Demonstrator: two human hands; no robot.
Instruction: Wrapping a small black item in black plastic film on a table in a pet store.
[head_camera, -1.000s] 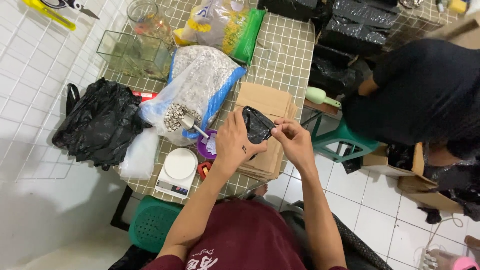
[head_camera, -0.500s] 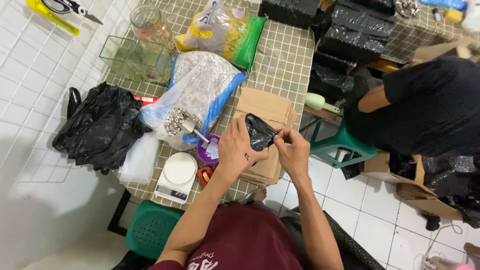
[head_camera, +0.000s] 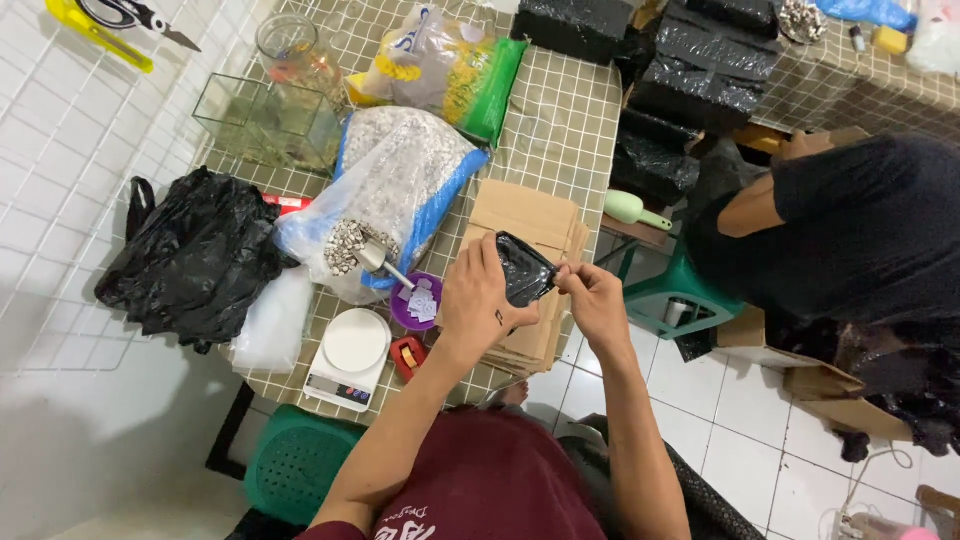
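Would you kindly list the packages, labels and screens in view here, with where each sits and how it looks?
Small black pouch: glossy, held between left hand and right hand.
Clear sack: blue-edged, pale granules, lying mid-table.
Printed bag: green and yellow, far table edge.
Flat cardboard boxes: brown stack under the hands.
Kitchen scale: white, small display at near edge.
Black bag: crumpled, table's left.
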